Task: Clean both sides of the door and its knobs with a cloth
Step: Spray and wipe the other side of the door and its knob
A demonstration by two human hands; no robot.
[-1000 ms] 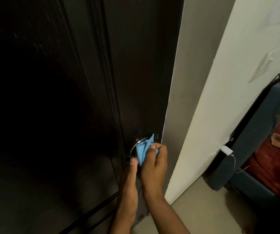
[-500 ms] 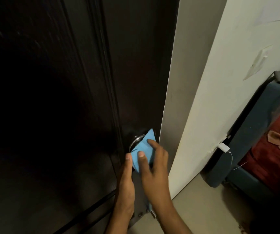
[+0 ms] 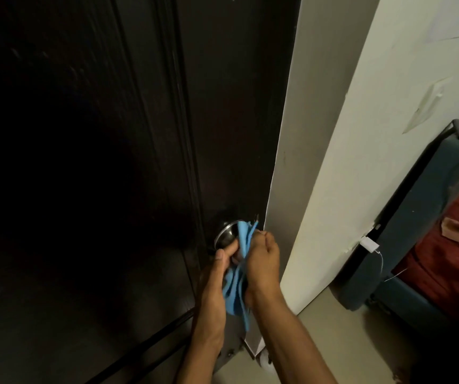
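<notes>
Cloth [image 3: 236, 284] hangs bunched, long axis running 12 to 6, top end up against the knob [image 3: 227, 236] low on the door [image 3: 231, 106]. Right hand [image 3: 261, 259] is clenched around it, at 3 o'clock of the knob. Left hand [image 3: 211, 295] reaches up from 6, fingers curled, probably pinching the cloth too.

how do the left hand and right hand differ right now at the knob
The left hand lies on the door side of the blue cloth, thumb up near the metal knob; the right hand is on the wall side. The left hand looks stretched long and fairly flat; the right hand is curled, fingers bent over the cloth's top. Shared: both bare hands touch the cloth, which hangs between them.
</notes>
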